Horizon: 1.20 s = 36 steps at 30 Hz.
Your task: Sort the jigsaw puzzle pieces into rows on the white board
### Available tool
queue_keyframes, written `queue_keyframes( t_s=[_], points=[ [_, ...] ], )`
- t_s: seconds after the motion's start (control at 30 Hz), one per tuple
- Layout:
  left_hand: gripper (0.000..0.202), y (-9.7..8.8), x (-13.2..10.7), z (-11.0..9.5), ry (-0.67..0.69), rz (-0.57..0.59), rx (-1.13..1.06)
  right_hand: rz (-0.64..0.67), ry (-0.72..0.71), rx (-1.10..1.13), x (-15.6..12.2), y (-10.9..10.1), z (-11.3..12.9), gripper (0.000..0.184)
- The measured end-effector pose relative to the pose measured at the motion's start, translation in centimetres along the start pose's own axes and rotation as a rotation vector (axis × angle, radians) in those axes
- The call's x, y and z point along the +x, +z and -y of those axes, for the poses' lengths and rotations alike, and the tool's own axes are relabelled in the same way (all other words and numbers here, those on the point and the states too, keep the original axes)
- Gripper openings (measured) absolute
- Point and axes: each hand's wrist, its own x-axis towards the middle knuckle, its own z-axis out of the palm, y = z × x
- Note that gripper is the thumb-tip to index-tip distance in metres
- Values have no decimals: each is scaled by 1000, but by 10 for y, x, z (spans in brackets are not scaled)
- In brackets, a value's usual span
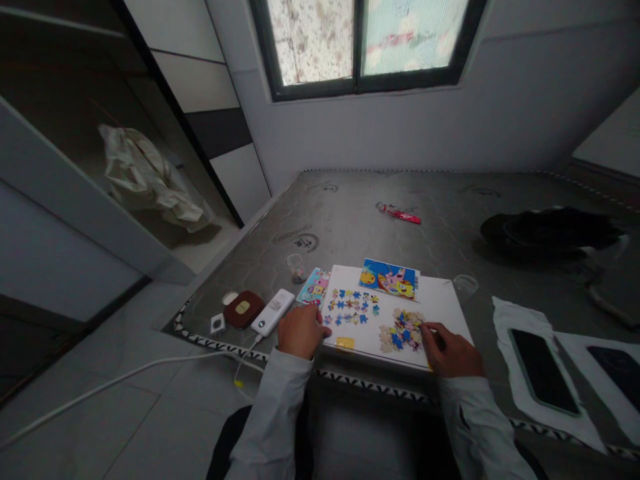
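A white board (pixel 395 350) lies at the near edge of a bare mattress, carrying loose jigsaw pieces. My right hand (pixel 451 350) reaches its right side, fingertips at a mixed pile of puzzle pieces (pixel 403 330); whether they pinch a piece is hidden. My left hand (pixel 299 331) rests on the board's left edge, holding nothing. Between the hands lies a spread of mostly blue pieces (pixel 351 308). A cartoon picture card (pixel 389 279) sits at the board's far edge, and a small yellow piece (pixel 345 343) near its front edge.
The grey mattress (pixel 345 213) holds a white power bank (pixel 273 312), a brown pouch (pixel 243 309), a small clear cup (pixel 297 268), a puzzle box (pixel 314 287), a red wrapper (pixel 399 213), a dark cloth (pixel 550 233) and a phone (pixel 544 371) on white cloth. A white cable (pixel 125 380) crosses the floor.
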Motion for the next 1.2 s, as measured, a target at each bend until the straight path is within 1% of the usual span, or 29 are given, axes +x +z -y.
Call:
queue_keyframes(
  t_s=[0.07,0.13,0.23,0.3,0.33,0.4,0.47,0.53,0.67,0.9,0.97,1.1,1.2],
  points=[
    [25,0,-3,-11,35,-46,-7,2,-1,-7,0,0,0,29],
    [24,4,-8,-29,131,-61,-53,2,-10,-21,0,0,-1,30],
    [26,17,-19,-62,328,10,-153,-25,-38,-25,0,1,-2,31],
    [29,28,-27,-84,416,22,-170,-43,-48,-17,-1,1,-3,32],
    [31,34,-30,-94,444,19,-160,-47,-52,-13,-1,1,-3,33],
    [34,42,-36,-108,457,19,-116,-51,-58,-5,0,1,-3,33],
    [35,47,-37,-116,447,36,-69,-58,-68,4,1,0,-2,33],
    [33,49,-36,-119,436,61,-47,-61,-76,17,1,-1,-2,33],
    [26,49,-32,-119,435,96,-60,-42,-78,21,2,0,-4,31],
    [17,50,-30,-121,448,69,-81,-45,-57,49,1,0,-5,34],
    [18,48,-30,-120,443,68,-105,-40,-54,55,1,0,-4,33],
    [27,43,-28,-115,450,66,-170,-49,-55,34,2,-1,-3,31],
    [26,40,-27,-109,464,48,-160,-57,-63,11,2,-1,-3,29]
  ],
)
